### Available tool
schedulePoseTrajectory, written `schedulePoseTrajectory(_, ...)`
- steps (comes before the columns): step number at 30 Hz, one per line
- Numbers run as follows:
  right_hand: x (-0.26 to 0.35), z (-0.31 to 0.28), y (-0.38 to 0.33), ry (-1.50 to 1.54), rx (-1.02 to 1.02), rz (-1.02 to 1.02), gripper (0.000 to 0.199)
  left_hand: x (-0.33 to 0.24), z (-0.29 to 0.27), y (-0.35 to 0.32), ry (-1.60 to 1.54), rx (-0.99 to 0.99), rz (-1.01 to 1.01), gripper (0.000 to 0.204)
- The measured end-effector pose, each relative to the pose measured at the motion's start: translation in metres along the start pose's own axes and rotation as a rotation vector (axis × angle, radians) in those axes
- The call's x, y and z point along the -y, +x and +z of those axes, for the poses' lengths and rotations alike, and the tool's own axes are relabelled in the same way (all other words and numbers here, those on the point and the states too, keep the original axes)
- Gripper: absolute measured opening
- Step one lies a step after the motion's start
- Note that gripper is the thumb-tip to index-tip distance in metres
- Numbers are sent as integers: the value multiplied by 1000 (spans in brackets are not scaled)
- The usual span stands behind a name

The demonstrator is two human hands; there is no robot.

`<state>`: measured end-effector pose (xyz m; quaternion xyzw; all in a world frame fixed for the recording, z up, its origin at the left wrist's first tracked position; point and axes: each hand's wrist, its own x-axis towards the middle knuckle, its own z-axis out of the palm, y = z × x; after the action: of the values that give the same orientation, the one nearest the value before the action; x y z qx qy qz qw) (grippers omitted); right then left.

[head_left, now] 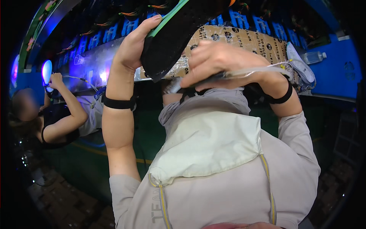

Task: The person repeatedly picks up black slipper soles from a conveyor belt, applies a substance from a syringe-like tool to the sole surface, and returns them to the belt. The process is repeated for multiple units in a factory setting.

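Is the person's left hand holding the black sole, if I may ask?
Yes, the left hand grips the black sole by its edge, raised above the apron.

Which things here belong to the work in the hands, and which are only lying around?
In hand:
- black textured shoe sole with green edge, held up by the left hand
- thin dark tool, in the grip of the right hand

Lying about:
- printed brown cardboard sheet
- clear plastic bottle
- white shoe upper
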<state>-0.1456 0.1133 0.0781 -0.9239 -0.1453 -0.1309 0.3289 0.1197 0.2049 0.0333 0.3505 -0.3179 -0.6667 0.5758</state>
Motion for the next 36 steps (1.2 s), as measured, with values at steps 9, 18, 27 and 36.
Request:
schedulePoseTrajectory(9, -8, 2, -3, 143, -143, 53, 26, 4, -10, 0, -61, 3, -100, 47)
schedulePoseTrajectory(18, -72, -7, -22, 177, -609, 523, 26, 78, 7, -22, -281, 44, -49, 77)
schedulePoseTrajectory(27, -63, 45, -14, -427, -614, 132, 35, 104, 9, -22, -441, -115, 25, 76)
schedulePoseTrajectory(36, -20, 24, -17, 334, -495, 414, 25, 116, -2, -31, -464, -91, 194, 72)
